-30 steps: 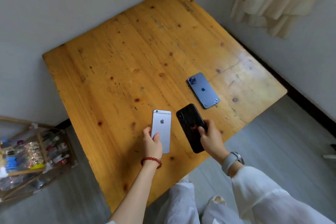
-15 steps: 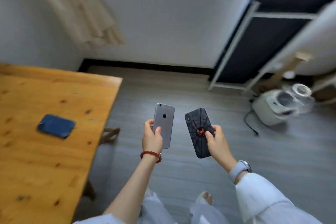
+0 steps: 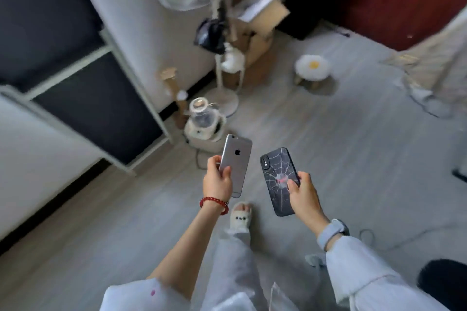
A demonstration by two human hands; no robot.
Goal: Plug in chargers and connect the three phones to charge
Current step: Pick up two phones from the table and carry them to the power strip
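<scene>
My left hand (image 3: 217, 182) grips a silver phone (image 3: 237, 159) by its lower half, back side facing me, held upright over the floor. My right hand (image 3: 304, 194) holds a black phone (image 3: 278, 171) in a spider-web case, also back up, tilted slightly left. The two phones are side by side and apart, at chest height above the grey floor. The third phone, the table, and any charger or socket are out of view.
A kettle on a white base (image 3: 203, 121) stands on the floor just beyond the phones, with a fan stand (image 3: 222, 98) and a cardboard box (image 3: 257, 30) behind it. A small daisy stool (image 3: 313, 68) sits further right. A thin cable (image 3: 394, 237) lies on the floor at right.
I have turned right, away from the wooden table, carrying both phones. The table and the blue phone have left the view; the kettle, fan and box now lie ahead.
</scene>
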